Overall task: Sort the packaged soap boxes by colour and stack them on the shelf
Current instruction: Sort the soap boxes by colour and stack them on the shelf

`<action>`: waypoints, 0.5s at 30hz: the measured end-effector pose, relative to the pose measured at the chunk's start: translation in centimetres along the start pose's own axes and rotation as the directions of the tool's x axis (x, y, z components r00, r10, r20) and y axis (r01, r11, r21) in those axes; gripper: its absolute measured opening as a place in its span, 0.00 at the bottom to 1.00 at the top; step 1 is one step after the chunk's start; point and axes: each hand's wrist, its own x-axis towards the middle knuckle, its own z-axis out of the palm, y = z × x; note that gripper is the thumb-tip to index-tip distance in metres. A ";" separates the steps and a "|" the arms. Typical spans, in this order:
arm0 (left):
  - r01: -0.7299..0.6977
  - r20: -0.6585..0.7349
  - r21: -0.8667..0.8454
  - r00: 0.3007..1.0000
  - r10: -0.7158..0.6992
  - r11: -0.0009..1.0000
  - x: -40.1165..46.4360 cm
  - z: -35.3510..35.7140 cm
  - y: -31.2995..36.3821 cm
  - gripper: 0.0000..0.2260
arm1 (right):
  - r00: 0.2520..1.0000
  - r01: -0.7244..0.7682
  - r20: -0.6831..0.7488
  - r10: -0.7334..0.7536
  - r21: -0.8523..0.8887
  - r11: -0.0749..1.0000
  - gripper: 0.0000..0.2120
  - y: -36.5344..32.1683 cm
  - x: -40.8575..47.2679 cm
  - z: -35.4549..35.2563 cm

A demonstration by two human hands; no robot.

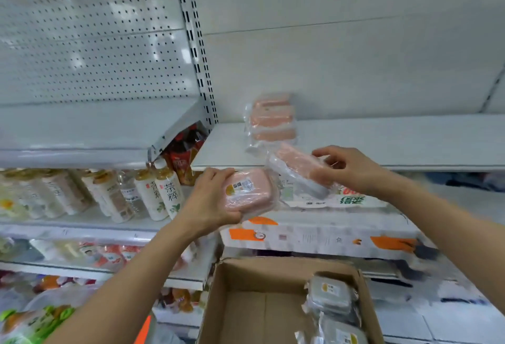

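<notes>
— Where are the pink soap boxes?

— A stack of pink boxes [272,119], wrapped in clear film, sits on the white shelf [396,141] near the back wall. Two more are held just in front of that shelf.

— Which hands have them?

— The left hand [210,201] grips a pink soap box [247,192] by its left end, thumb curled over the top, label facing up. The right hand [347,169] pinches another pink box [299,167] at its right end; that one is tilted and blurred, and its far end lies over the shelf's front edge.

— And the grey ones?

— Grey soap boxes [332,298] lie piled in the right-hand part of an open cardboard carton [246,302] below the hands.

— Anything else around?

— Tea bottles [161,193] stand on the lower shelf at left, with red packets behind them, and printed white-and-orange cases [314,231] sit under the white shelf.
</notes>
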 end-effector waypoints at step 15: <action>0.068 -0.254 -0.206 0.960 -0.120 0.976 13.8 -7.8 -3.8 0.35 | 0.938 0.089 -0.324 -0.127 -0.130 0.988 0.33 -6.8 17.1 -7.9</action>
